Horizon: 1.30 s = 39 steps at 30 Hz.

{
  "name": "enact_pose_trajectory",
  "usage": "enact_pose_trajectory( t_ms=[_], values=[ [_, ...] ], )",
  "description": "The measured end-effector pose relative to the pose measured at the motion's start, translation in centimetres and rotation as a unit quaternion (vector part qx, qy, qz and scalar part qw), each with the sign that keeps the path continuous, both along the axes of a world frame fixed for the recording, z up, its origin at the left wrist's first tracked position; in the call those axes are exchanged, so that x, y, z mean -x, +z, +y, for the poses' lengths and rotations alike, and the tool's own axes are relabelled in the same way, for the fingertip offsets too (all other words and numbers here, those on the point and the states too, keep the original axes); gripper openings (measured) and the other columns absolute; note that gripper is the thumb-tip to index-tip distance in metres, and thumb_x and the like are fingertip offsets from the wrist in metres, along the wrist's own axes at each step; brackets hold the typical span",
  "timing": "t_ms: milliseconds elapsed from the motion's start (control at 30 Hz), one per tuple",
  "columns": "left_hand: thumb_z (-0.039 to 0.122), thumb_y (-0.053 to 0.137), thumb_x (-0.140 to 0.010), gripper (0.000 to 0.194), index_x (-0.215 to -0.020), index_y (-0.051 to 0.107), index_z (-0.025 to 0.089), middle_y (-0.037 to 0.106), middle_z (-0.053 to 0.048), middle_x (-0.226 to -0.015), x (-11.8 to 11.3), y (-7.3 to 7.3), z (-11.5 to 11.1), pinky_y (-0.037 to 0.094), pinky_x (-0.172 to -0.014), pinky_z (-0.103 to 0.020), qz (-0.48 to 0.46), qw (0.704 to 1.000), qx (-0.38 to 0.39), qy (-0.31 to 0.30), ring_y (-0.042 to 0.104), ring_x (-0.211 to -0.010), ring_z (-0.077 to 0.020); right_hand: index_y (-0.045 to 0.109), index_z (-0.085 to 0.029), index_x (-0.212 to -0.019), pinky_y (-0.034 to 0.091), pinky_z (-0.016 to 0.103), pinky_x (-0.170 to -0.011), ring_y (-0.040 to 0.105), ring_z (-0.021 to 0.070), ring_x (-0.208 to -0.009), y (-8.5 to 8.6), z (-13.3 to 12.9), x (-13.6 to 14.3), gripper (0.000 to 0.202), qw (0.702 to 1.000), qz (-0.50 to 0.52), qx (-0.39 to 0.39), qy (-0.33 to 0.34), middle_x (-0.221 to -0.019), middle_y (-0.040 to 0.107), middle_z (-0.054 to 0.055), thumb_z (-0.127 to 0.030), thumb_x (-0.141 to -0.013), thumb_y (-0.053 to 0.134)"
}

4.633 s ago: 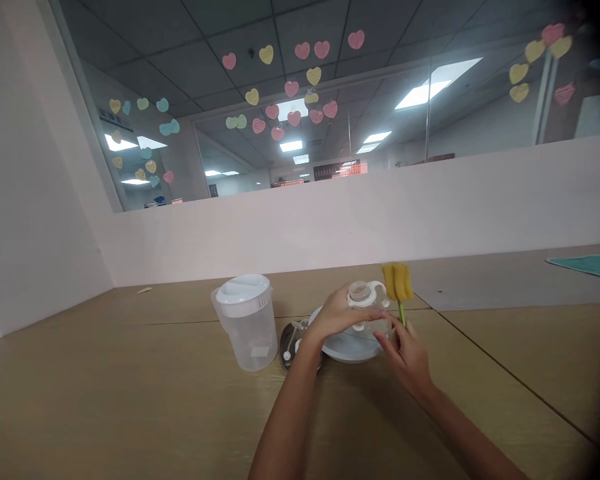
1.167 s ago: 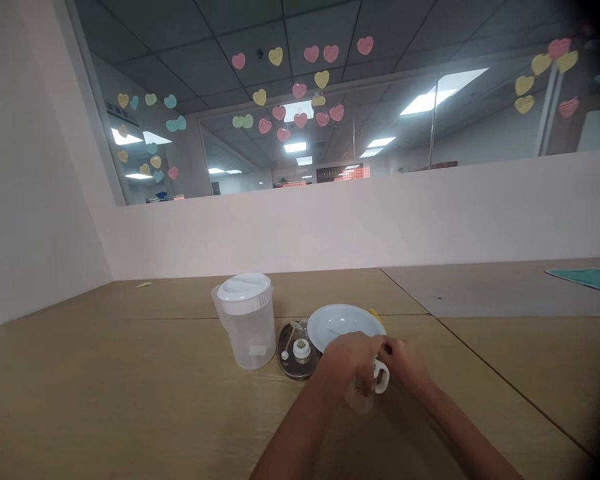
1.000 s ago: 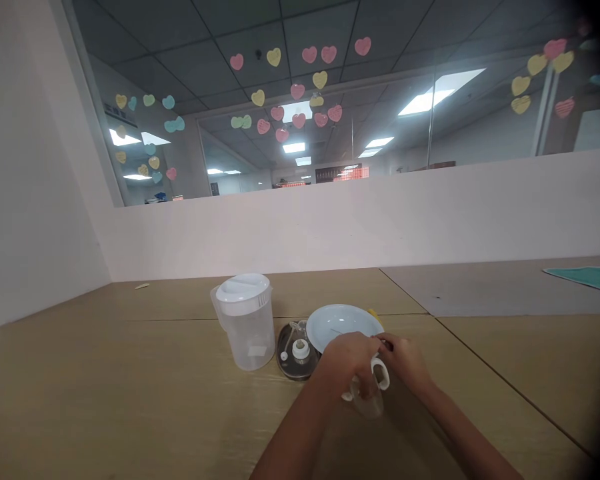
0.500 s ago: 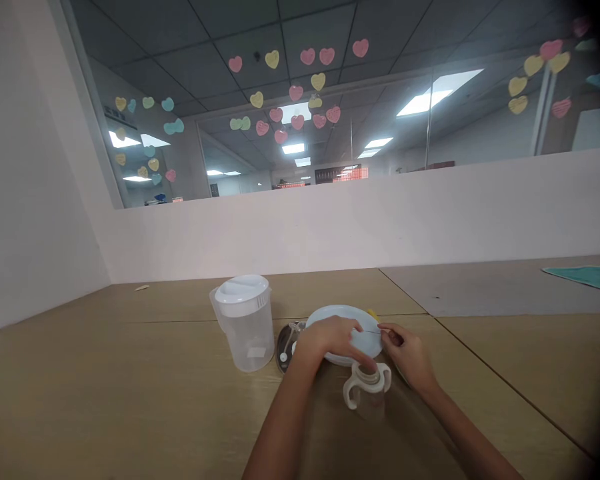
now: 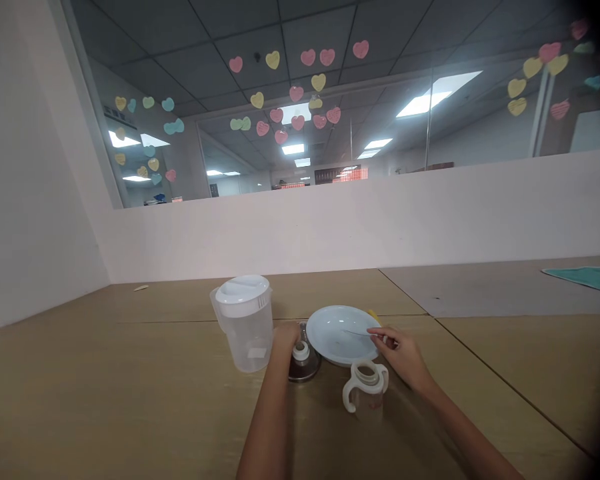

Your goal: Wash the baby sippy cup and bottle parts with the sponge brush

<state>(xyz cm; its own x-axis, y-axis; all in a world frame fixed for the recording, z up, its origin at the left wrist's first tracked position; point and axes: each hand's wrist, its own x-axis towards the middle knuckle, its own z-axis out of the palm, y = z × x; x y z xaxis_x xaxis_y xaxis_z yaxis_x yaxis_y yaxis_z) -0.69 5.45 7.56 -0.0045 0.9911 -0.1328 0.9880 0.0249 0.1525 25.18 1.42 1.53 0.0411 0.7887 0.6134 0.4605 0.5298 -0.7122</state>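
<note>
My right hand (image 5: 397, 350) pinches a thin wire-like tool (image 5: 357, 333) over the right side of a white bowl (image 5: 337, 327). My left hand (image 5: 286, 337) is at the left part of a round dark metal dish (image 5: 305, 373); its fingers are mostly hidden, and what they touch is too small to tell. A small white ring-shaped part (image 5: 301, 351) lies in that dish. In front of the bowl stands a clear bottle with two white handles (image 5: 367, 393), upright, its mouth uncovered.
A clear pitcher with a white lid (image 5: 247, 327) stands left of my left hand. Something yellow (image 5: 373, 314) shows behind the bowl. A teal cloth (image 5: 587, 275) lies at the far right, and a small flat piece (image 5: 141, 288) at the back left.
My left hand has moved left, from over the bowl and bottle to the metal dish. My right hand has shifted slightly left, still pinching the thin tool.
</note>
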Motion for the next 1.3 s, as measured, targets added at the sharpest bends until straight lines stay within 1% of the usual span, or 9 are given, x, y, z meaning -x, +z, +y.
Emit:
enact_pose_trajectory(
  t_ms=[133, 300, 433, 600, 767, 967, 1133, 1233, 1300],
  values=[
    [0.033, 0.054, -0.087, 0.032, -0.115, 0.053, 0.017, 0.055, -0.008, -0.116, 0.1, -0.9, 0.8, 0.05, -0.083, -0.039, 0.046, 0.995, 0.077, 0.039, 0.057, -0.1, -0.0197, 0.073, -0.019, -0.088, 0.04, 0.026, -0.05, 0.045, 0.0124, -0.051, 0.1, -0.1, 0.0, 0.036, 1.0, -0.003, 0.013, 0.019, -0.067, 0.062, 0.003, -0.047, -0.075, 0.055],
    [0.033, 0.054, -0.087, 0.032, -0.115, 0.053, 0.018, 0.055, -0.008, -0.116, -0.1, -0.5, 0.4, 0.05, -0.083, -0.038, 0.055, 0.996, 0.046, 0.053, 0.057, -0.1, -0.0197, 0.073, -0.02, -0.089, 0.045, 0.029, -0.057, 0.055, 0.0164, -0.064, -0.1, 0.1, 0.0, 0.039, 0.999, -0.006, 0.03, 0.044, -0.085, 0.068, 0.007, -0.05, -0.079, 0.051],
    [0.032, 0.054, -0.087, 0.031, -0.113, 0.054, 0.015, 0.056, -0.009, -0.114, -0.4, 1.0, -0.4, 0.05, -0.084, -0.039, 0.046, 0.996, -0.036, 0.061, 0.057, -0.1, -0.0199, 0.071, -0.022, -0.094, 0.048, 0.03, -0.064, 0.061, 0.0204, -0.079, 0.3, -0.4, 0.1, 0.043, 0.998, -0.029, 0.021, 0.042, -0.098, 0.068, 0.009, -0.052, -0.085, 0.042],
    [0.012, 0.065, -0.072, 0.018, -0.09, 0.066, 0.01, 0.066, -0.017, -0.094, -0.3, 4.1, -1.7, 0.047, -0.08, -0.033, 0.017, 0.987, -0.15, 0.048, 0.061, -0.098, -0.028, 0.068, -0.023, -0.094, 0.046, 0.029, -0.07, 0.061, 0.0209, -0.089, 1.4, -0.5, 0.2, 0.043, 0.997, -0.074, 0.019, 0.032, -0.102, 0.067, 0.007, -0.05, -0.089, 0.035],
    [0.013, 0.062, -0.07, 0.015, -0.083, 0.066, 0.018, 0.07, -0.005, -0.085, -0.4, 6.5, -3.3, 0.044, -0.066, -0.022, -0.039, 0.972, -0.233, -0.01, 0.064, -0.082, -0.0169, 0.066, -0.021, -0.079, 0.042, 0.029, -0.069, 0.061, 0.0208, -0.079, 3.8, 1.9, 1.1, 0.047, 0.984, -0.172, 0.034, 0.025, -0.084, 0.069, 0.006, -0.049, -0.09, 0.029],
    [0.015, 0.063, -0.067, 0.011, -0.076, 0.067, 0.017, 0.07, -0.002, -0.073, -2.0, 7.3, -3.8, 0.042, -0.059, -0.02, -0.198, 0.931, -0.29, -0.101, 0.063, -0.067, -0.013, 0.065, -0.02, -0.076, 0.038, 0.025, -0.063, 0.062, 0.0173, -0.072, 5.1, 4.8, 5.4, 0.037, 0.974, -0.223, 0.007, 0.05, -0.077, 0.069, 0.005, -0.039, -0.089, 0.035],
    [0.013, 0.058, -0.067, 0.015, -0.077, 0.069, 0.016, 0.07, -0.003, -0.073, -3.0, 6.8, -3.6, 0.042, -0.057, -0.02, -0.225, 0.93, -0.264, -0.126, 0.063, -0.067, -0.0136, 0.059, -0.018, -0.066, 0.037, 0.024, -0.057, 0.059, 0.016, -0.059, 4.6, 6.1, 7.0, 0.035, 0.979, -0.198, -0.018, 0.041, -0.063, 0.065, 0.005, -0.031, -0.088, 0.035],
    [0.014, 0.059, -0.067, 0.014, -0.076, 0.069, 0.016, 0.07, -0.003, -0.072, -3.1, 6.3, -3.4, 0.041, -0.055, -0.02, -0.228, 0.933, -0.249, -0.125, 0.062, -0.066, -0.0133, 0.057, -0.017, -0.077, 0.04, 0.026, -0.057, 0.058, 0.0154, -0.058, 6.5, 5.3, 5.7, 0.039, 0.989, -0.142, -0.035, 0.002, -0.066, 0.064, 0.005, -0.035, -0.092, 0.026],
    [0.013, 0.059, -0.067, 0.014, -0.076, 0.069, 0.015, 0.07, -0.003, -0.073, -3.1, 6.2, -3.3, 0.04, -0.055, -0.02, -0.234, 0.933, -0.241, -0.126, 0.062, -0.067, -0.0133, 0.055, -0.018, -0.079, 0.042, 0.024, -0.053, 0.057, 0.0132, -0.053, 8.6, 3.6, 4.6, 0.039, 0.997, -0.004, -0.079, -0.012, -0.065, 0.062, 0.003, -0.043, -0.093, 0.028]
  ],
)
